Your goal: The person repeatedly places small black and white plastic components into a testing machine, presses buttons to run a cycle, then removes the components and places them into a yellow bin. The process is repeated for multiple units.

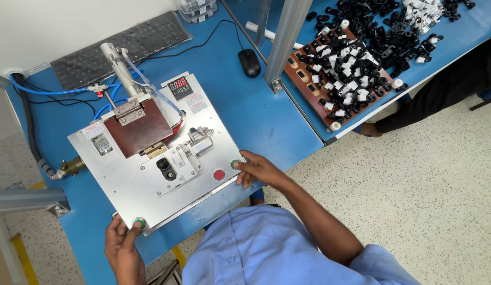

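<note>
Hands at a metal fixture plate (124,184), centre-left of the frame on the blue bench (266,119). Left hand (120,247), lower left, presses its thumb on a green button (139,222), grip holding nothing. Right hand (256,170) fingers touch the second green button (235,164), grip likewise empty. Black part (166,169) sits in the plate's centre nest, beside a red button (219,174).

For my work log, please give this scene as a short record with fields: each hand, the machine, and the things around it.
Left hand: thumb on the green button at the near corner of the metal plate.
Right hand: fingers at the second green button, beside the red button.
Fixture: small black part seated in the middle; brown block behind it.
Display: red digits lit.
Table: blue, with keyboard and mouse.
Far side: tray heaped with black and white parts.
</note>
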